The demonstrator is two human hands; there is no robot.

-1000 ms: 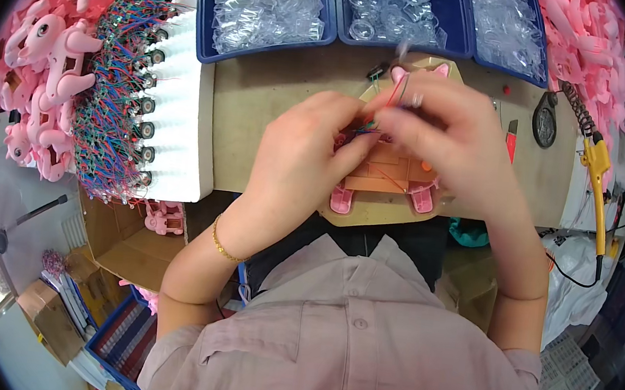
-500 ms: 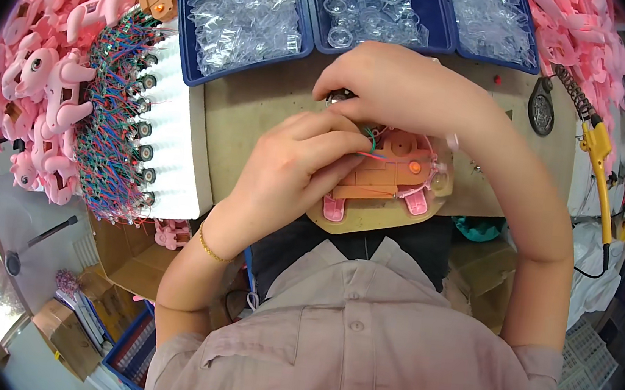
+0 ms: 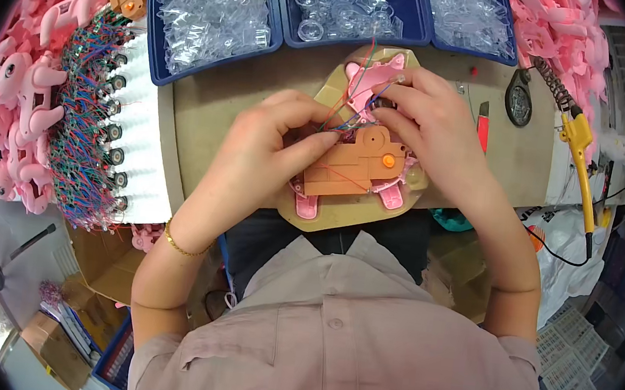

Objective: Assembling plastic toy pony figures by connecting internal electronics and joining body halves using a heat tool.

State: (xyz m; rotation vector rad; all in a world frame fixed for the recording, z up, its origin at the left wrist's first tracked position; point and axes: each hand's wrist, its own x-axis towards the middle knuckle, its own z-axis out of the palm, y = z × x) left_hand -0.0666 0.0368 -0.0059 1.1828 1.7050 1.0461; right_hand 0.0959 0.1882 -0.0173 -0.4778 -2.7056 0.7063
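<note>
At the table centre, the pink toy half with its orange inner block lies on a rounded jig; the left hand pinches thin coloured wires, and the right hand, at 3 o'clock, grasps the toy's top.

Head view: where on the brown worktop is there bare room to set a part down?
Bare brown worktop lies between the white foam wire rack, the blue trays of clear parts and the left hand. Another strip lies right of the right hand, before the yellow soldering iron. The centre, around the pink-and-orange toy, is crowded.
</note>
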